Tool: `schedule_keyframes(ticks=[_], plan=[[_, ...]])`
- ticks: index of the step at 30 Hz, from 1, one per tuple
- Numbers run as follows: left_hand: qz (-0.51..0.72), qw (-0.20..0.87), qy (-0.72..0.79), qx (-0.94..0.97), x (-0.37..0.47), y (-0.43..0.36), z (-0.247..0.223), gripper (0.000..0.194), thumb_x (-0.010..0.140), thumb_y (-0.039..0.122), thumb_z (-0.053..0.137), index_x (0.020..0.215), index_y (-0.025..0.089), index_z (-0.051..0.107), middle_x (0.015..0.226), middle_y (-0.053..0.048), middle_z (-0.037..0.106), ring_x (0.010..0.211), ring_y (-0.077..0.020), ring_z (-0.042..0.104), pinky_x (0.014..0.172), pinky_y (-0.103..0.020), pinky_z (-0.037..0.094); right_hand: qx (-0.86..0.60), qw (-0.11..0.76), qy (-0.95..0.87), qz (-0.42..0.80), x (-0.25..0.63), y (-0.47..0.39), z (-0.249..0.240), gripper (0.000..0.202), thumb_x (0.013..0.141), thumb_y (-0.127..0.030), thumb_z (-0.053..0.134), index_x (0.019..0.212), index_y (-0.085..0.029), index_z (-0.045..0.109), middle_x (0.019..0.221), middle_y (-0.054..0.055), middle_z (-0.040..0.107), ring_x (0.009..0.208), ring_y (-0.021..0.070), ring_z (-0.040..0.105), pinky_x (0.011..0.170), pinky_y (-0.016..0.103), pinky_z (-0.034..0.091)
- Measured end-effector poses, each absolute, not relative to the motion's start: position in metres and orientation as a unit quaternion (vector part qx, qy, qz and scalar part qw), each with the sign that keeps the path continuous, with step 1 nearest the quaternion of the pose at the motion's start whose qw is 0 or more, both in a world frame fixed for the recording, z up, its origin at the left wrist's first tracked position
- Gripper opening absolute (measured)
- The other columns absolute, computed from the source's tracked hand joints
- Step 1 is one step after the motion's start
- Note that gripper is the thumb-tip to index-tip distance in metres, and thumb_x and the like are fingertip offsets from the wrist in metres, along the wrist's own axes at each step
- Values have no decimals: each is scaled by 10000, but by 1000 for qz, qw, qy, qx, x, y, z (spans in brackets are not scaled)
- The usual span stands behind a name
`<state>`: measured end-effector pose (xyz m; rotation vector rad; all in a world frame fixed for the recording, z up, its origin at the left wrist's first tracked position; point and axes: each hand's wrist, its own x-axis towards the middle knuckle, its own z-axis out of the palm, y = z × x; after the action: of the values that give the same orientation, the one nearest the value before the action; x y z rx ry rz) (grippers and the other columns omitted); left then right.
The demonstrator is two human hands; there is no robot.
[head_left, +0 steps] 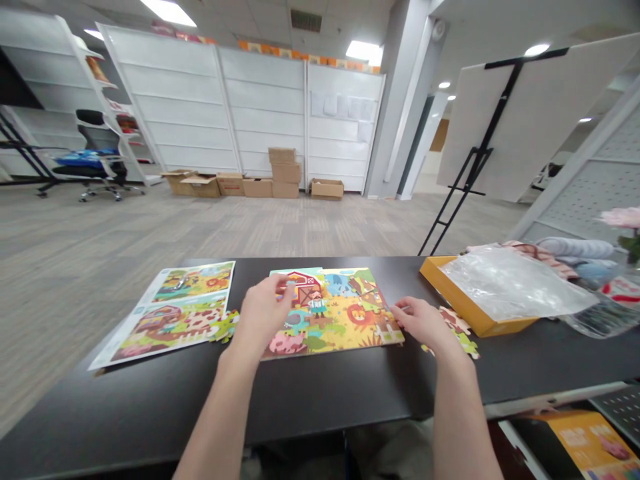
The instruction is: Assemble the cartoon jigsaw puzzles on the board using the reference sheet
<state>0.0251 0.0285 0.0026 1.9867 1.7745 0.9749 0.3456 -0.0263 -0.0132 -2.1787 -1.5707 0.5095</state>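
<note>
A colourful jigsaw puzzle [345, 327] with a red barn, a lion and a pink pig lies on the black table in front of me. Over its upper left part is my left hand [266, 310], its thumb and fingers pinched on a small puzzle piece [291, 284], mostly hidden by the fingertips. My right hand [420, 321] rests at the puzzle's right edge, fingers bent and slightly apart, with nothing visible in them. Loose puzzle pieces [467, 345] lie beside and partly behind the right wrist. More loose pieces [224, 327] sit left of my left hand.
A printed picture sheet [173, 313] lies at the table's left. To the right stands a yellow box [463, 300] with clear plastic wrap [515, 283] on it. Folded cloths [575, 250] and pink flowers [623, 217] are farther right. An easel stand [475, 160] rises behind the table.
</note>
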Motion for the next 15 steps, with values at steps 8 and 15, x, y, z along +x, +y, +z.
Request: schedule_keyframes(ticks=[8, 15], plan=[[167, 70, 722, 668, -4, 31, -17, 291, 954, 319, 500, 1091, 152, 695, 1025, -146, 775, 1029, -293, 731, 902, -365, 541, -803, 178, -557, 116, 330, -23, -4, 225, 902, -366, 621, 920, -173, 735, 939, 94, 779, 852, 215, 714, 709, 268, 459], [143, 64, 727, 668, -4, 33, -17, 320, 949, 363, 505, 1051, 140, 711, 1023, -164, 771, 1029, -321, 725, 875, -378, 541, -804, 190, -549, 124, 325, -18, -7, 225, 936, -321, 597, 1009, -146, 717, 999, 101, 773, 884, 207, 706, 749, 270, 451]])
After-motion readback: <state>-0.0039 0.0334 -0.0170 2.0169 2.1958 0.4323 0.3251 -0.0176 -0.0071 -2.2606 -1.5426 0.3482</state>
